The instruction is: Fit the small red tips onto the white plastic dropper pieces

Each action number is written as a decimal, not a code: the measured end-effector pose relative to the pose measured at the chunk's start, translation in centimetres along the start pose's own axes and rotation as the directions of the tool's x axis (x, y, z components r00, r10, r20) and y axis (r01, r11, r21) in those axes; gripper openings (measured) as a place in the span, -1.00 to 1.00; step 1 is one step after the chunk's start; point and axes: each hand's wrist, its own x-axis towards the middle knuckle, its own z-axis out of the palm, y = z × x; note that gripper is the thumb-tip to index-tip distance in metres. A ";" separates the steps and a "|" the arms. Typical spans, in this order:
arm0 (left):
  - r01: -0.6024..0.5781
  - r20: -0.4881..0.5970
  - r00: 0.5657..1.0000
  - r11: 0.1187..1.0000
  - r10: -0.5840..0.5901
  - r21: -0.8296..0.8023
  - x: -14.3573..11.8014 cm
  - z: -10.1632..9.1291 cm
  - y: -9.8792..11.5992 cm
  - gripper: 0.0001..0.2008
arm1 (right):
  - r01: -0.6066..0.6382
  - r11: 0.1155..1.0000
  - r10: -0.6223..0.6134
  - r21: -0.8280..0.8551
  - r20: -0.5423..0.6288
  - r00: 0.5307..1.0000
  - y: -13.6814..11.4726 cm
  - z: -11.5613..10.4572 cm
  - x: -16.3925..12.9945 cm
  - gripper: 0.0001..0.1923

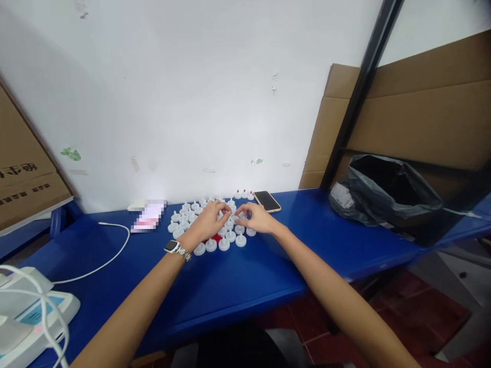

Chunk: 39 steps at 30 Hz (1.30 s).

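Many white screw caps with pointed nozzles [240, 240] stand close together on the blue table. Among them, partly behind my left hand, lies a heap of small red pieces [217, 238]. My left hand [210, 220], with a watch on its wrist, hovers over the caps, fingers curled and thumb bent toward them. Facing it from the right, my right hand [256, 217] has thumb and forefinger pinched close to the left fingertips. What the fingertips hold is too small to make out. Against the wall stand three white caps with red tips [244, 194].
A phone [267, 201] lies right of the red-tipped caps. At the right is a dark plastic bag [355, 197] before cardboard. A white cable [125, 245] runs leftward to a power strip [69, 306]. A blurred packet [149, 215] rests by the wall.
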 end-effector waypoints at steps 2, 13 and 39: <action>-0.032 0.014 0.999 0.999 0.032 0.034 2.0 0.8 0.0 -0.72 | -0.083 0.994 0.091 0.077 -0.108 0.990 1.1 -0.7 0.9 -0.77; 0.110 0.102 0.986 0.969 -0.135 0.221 15.7 9.1 -1.6 -0.71 | -0.201 0.950 0.262 0.240 -0.260 0.929 6.6 0.4 3.3 -0.90; 0.066 -0.223 0.971 0.994 -0.084 -0.088 -2.9 -1.4 -0.2 -0.75 | 0.091 0.742 -0.050 0.664 -0.081 0.995 -5.6 4.3 1.1 -0.66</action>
